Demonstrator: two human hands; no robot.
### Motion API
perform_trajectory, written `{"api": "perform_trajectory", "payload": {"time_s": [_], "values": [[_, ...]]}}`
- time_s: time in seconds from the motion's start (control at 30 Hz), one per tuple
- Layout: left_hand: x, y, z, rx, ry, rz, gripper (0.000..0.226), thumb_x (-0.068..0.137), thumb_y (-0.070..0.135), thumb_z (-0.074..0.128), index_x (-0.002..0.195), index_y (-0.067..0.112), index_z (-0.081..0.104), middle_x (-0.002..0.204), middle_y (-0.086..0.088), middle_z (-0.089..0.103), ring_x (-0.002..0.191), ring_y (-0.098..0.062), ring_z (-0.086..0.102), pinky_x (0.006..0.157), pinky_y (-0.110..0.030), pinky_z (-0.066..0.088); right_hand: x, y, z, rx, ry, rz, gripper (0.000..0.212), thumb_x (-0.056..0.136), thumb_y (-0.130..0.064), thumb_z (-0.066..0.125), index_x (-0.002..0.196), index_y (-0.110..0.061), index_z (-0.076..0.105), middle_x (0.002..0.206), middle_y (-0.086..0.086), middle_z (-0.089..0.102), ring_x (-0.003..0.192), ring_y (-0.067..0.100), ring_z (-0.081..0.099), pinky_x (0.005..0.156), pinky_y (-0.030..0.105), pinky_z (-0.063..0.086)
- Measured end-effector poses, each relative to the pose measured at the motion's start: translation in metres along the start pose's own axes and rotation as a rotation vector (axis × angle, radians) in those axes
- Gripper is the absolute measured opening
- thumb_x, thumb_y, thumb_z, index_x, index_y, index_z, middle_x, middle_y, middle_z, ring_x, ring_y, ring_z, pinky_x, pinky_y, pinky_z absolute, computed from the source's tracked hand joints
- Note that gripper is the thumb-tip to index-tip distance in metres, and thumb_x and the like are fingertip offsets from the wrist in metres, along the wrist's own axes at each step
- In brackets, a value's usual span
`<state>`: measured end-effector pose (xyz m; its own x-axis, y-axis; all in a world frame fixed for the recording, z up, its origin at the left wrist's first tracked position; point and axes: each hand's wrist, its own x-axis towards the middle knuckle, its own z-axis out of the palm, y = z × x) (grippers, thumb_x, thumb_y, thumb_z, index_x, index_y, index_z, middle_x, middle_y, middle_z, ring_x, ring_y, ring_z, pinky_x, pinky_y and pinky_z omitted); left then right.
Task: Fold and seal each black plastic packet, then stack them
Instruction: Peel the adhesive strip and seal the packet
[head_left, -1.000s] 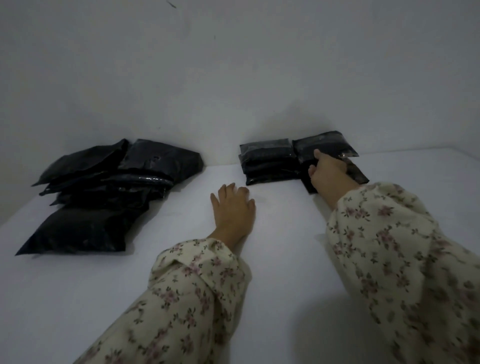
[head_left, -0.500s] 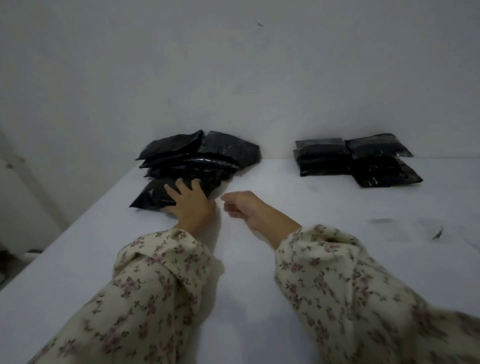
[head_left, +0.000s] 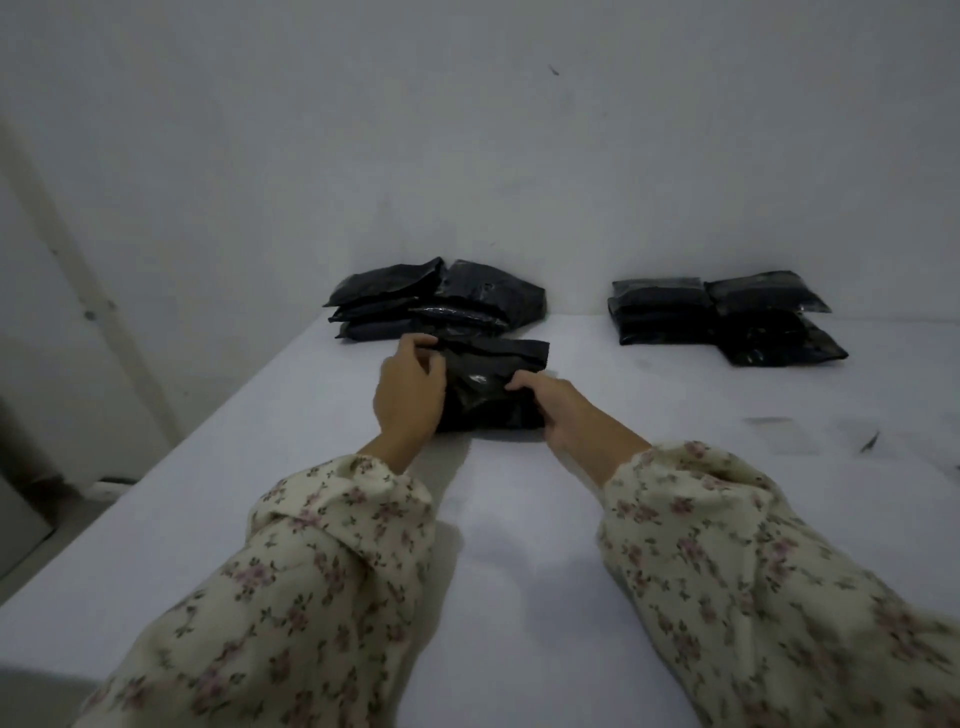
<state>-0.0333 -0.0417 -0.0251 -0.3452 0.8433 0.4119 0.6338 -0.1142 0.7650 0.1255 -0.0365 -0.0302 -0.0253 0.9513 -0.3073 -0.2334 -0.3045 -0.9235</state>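
Since half a second ago, one black plastic packet (head_left: 488, 387) has come off the front of the loose pile (head_left: 441, 301) and now lies on the white desk (head_left: 519, 519) just before that pile. Both hands have closed on it. The left hand (head_left: 408, 397) has left the pile, and its fingers (head_left: 415, 343) curl round the packet's far left corner. The right hand (head_left: 566, 415), which hung loosely curled and empty, now grips the packet's right side with its fingers (head_left: 519, 384) bent over the top face. The packet's far edge stands up as a raised band, and the hands cover its left and right edges. The film is opaque, so what it holds cannot be seen. A pale glint sits on its top face, and whether that is print or only a reflection cannot be told in this dim light. Behind it the pile of slack packets leans against the wall (head_left: 467, 130), overlapping so that their number cannot be counted. Well apart to the right, the folded packets (head_left: 717, 317) sit in two low stacks side by side, touching. No writing is legible on any of them. Floral sleeves (head_left: 332, 571) run out of the bottom of the view.
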Motion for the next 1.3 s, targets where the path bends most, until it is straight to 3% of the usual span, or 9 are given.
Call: {"api": "perform_trajectory", "payload": {"time_s": [0.1, 0.23, 0.37, 0.6, 0.73, 0.93, 1.07, 1.17, 1.3], "values": [[-0.007, 0.006, -0.009, 0.066, 0.112, -0.171, 0.042, 0.094, 0.036, 0.052, 0.130, 0.018, 0.044, 0.133, -0.013, 0.045, 0.124, -0.031, 0.038, 0.099, -0.042, 0.033, -0.019, 0.006, -0.036, 0.021, -0.096, -0.027, 0.030, 0.078, -0.006, 0.060, 0.108, -0.006, 0.065, 0.118, 0.018, 0.065, 0.108, 0.033, 0.062, 0.098, 0.043, 0.048], [-0.023, 0.017, -0.017, -0.686, -0.313, -0.526, 0.046, 0.095, 0.058, 0.034, 0.121, 0.022, 0.044, 0.112, -0.006, 0.058, 0.097, -0.022, 0.058, 0.083, -0.036, 0.048, -0.048, 0.010, -0.083, 0.030, -0.157, -0.091, 0.039, 0.082, 0.002, 0.052, 0.120, -0.004, 0.058, 0.116, 0.016, 0.063, 0.103, 0.027, 0.061, 0.087, 0.036, 0.053], [-0.043, 0.018, -0.008, -0.753, -0.587, -0.518, 0.047, 0.094, 0.057, 0.041, 0.111, 0.019, 0.062, 0.108, -0.003, 0.068, 0.100, -0.019, 0.063, 0.083, -0.032, 0.050, -0.074, 0.015, -0.110, -0.019, -0.231, -0.073, 0.044, 0.081, 0.002, 0.056, 0.125, -0.001, 0.056, 0.122, 0.019, 0.063, 0.112, 0.032, 0.059, 0.095, 0.041, 0.050], [-0.067, 0.031, 0.001, -0.848, -0.604, -0.557, 0.031, 0.096, 0.025, 0.048, 0.118, 0.007, 0.060, 0.098, -0.009, 0.067, 0.085, -0.019, 0.064, 0.076, -0.029, 0.052, -0.084, 0.012, -0.114, 0.127, -0.210, -0.057, 0.073, 0.074, -0.063, 0.066, 0.130, -0.016, 0.057, 0.127, 0.009, 0.062, 0.117, 0.024, 0.060, 0.104, 0.039, 0.042], [-0.078, 0.035, -0.003, -0.915, -0.702, -0.570, 0.038, 0.095, 0.038, 0.049, 0.115, 0.009, 0.063, 0.102, -0.009, 0.070, 0.091, -0.020, 0.067, 0.077, -0.030, 0.052, -0.090, 0.017, -0.111, 0.089, -0.103, -0.110, 0.041, 0.087, -0.028, 0.065, 0.117, 0.000, 0.063, 0.107, 0.014, 0.071, 0.096, 0.025, 0.069, 0.080, 0.031, 0.056], [-0.078, 0.036, -0.001, -0.944, -0.705, -0.568, 0.064, 0.087, 0.064, 0.046, 0.123, 0.013, 0.060, 0.118, -0.011, 0.067, 0.109, -0.024, 0.064, 0.090, -0.037, 0.050, -0.099, 0.024, -0.112, 0.104, -0.058, -0.207, 0.030, 0.085, -0.010, 0.066, 0.112, 0.003, 0.064, 0.106, 0.016, 0.070, 0.093, 0.025, 0.069, 0.081, 0.030, 0.057], [-0.083, 0.040, 0.000, -0.822, -0.630, -0.562, 0.049, 0.082, 0.043, 0.069, 0.117, 0.009, 0.064, 0.107, -0.013, 0.070, 0.096, -0.027, 0.069, 0.089, -0.039, 0.054, -0.104, 0.026, -0.111, 0.098, -0.039, -0.249, 0.026, 0.085, -0.008, 0.066, 0.109, 0.001, 0.065, 0.102, 0.014, 0.071, 0.088, 0.023, 0.069, 0.078, 0.029, 0.057], [-0.090, 0.043, 0.000, -0.770, -0.526, -0.562, 0.027, 0.085, 0.024, 0.069, 0.105, 0.007, 0.065, 0.090, -0.012, 0.070, 0.075, -0.025, 0.067, 0.073, -0.034, 0.056, -0.108, 0.026, -0.111, 0.105, -0.042, -0.265, 0.026, 0.084, -0.005, 0.066, 0.109, 0.001, 0.065, 0.102, 0.014, 0.071, 0.092, 0.024, 0.069, 0.080, 0.030, 0.057], [-0.097, 0.041, 0.000, -0.808, -0.505, -0.541, 0.019, 0.089, 0.014, 0.063, 0.107, 0.011, 0.064, 0.091, -0.012, 0.068, 0.072, -0.024, 0.066, 0.061, -0.032, 0.055, -0.111, 0.024, -0.111, 0.124, -0.044, -0.265, 0.021, 0.083, 0.002, 0.062, 0.104, -0.001, 0.065, 0.093, 0.012, 0.070, 0.085, 0.024, 0.068, 0.073, 0.029, 0.057]]}}
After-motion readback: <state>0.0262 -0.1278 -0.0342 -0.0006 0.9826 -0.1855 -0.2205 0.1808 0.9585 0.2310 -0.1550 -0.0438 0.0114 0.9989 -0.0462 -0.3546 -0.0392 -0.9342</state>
